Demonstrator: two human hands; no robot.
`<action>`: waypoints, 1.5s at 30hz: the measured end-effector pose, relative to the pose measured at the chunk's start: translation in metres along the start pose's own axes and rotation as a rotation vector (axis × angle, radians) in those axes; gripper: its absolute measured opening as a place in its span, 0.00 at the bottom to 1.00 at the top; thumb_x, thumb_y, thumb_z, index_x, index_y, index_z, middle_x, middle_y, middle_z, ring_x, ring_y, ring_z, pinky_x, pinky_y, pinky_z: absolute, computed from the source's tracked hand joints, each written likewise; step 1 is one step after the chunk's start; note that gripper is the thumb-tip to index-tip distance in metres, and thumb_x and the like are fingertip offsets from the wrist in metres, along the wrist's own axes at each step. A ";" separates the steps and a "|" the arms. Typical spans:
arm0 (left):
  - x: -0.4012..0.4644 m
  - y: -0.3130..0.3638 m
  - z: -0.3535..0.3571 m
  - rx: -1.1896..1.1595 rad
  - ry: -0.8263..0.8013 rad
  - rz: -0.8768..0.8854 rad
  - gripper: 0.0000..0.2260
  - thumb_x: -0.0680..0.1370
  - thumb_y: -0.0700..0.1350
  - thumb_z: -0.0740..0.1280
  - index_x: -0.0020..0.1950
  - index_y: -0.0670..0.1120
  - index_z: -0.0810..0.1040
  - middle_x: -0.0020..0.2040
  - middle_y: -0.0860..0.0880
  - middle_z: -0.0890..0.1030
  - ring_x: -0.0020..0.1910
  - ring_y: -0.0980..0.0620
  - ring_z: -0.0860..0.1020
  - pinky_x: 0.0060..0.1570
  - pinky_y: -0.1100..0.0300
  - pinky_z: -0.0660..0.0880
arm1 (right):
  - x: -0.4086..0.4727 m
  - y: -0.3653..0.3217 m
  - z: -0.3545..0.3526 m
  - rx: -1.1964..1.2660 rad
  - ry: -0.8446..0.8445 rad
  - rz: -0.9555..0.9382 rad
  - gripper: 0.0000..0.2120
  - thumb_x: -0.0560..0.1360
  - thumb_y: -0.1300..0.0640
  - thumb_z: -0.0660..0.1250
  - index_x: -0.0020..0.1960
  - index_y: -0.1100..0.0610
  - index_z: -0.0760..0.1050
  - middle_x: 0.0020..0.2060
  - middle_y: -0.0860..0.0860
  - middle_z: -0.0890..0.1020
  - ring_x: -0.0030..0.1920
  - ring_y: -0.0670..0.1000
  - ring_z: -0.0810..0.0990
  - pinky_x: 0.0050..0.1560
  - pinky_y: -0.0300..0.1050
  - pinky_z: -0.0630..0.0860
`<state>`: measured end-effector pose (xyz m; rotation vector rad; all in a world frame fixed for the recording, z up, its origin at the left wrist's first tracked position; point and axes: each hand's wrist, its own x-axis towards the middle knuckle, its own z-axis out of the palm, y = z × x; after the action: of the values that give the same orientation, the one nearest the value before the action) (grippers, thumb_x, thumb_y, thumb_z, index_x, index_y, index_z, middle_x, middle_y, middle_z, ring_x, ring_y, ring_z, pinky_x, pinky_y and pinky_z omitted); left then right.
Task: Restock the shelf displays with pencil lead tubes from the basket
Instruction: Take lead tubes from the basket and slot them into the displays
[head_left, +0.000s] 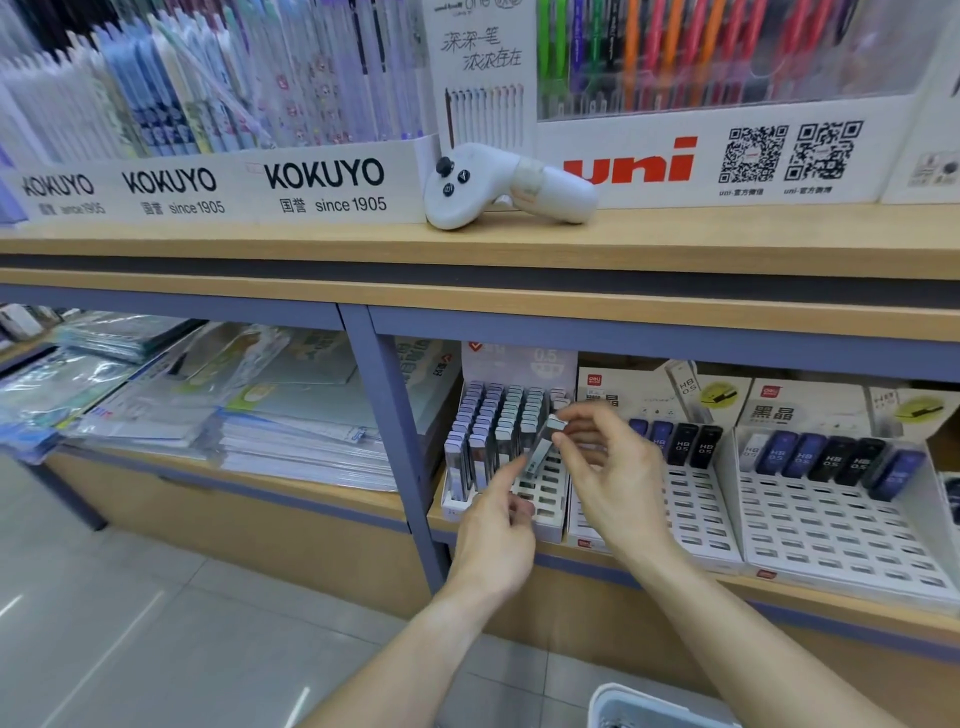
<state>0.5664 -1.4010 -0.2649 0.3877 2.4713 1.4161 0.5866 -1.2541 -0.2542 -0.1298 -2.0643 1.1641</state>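
A grey-capped pencil lead tube (543, 444) is tilted over the white slotted display (545, 512) on the lower shelf. My right hand (608, 462) pinches the tube near its cap. My left hand (498, 525) is just below it, with the index finger stretched to the tube's lower end and the other fingers curled; whether they hold anything I cannot tell. Rows of similar tubes (493, 421) fill the back of that display. The basket (649, 709) shows only as a pale rim at the bottom edge.
Two more slotted displays (831, 525) with dark and blue tubes (821, 457) stand to the right. A white handheld controller (498, 182) lies on the upper shelf. A blue shelf post (400, 441) separates stacked plastic folders (208, 405) on the left.
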 end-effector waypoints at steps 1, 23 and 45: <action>0.001 0.001 0.001 -0.004 -0.006 -0.010 0.28 0.83 0.38 0.59 0.77 0.65 0.65 0.52 0.52 0.79 0.49 0.56 0.79 0.40 0.72 0.72 | 0.000 0.002 0.001 -0.007 -0.002 0.000 0.11 0.77 0.60 0.73 0.56 0.48 0.79 0.46 0.39 0.83 0.48 0.40 0.83 0.49 0.46 0.84; 0.012 -0.001 0.002 -0.006 0.008 -0.095 0.31 0.79 0.33 0.58 0.77 0.59 0.68 0.51 0.53 0.81 0.49 0.54 0.79 0.40 0.64 0.73 | 0.022 0.011 0.007 -0.217 -0.170 -0.168 0.10 0.75 0.63 0.74 0.54 0.53 0.81 0.44 0.46 0.85 0.44 0.46 0.84 0.47 0.48 0.83; -0.056 -0.020 0.053 0.442 -0.268 0.470 0.13 0.84 0.51 0.63 0.68 0.55 0.77 0.52 0.56 0.78 0.53 0.59 0.76 0.54 0.58 0.73 | -0.165 0.035 -0.114 -0.152 -0.328 0.393 0.11 0.74 0.56 0.76 0.55 0.46 0.82 0.45 0.39 0.84 0.46 0.41 0.83 0.50 0.34 0.78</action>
<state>0.6353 -1.3886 -0.3026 1.2291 2.5432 0.8518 0.7696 -1.2242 -0.3389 -0.4626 -2.4950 1.3271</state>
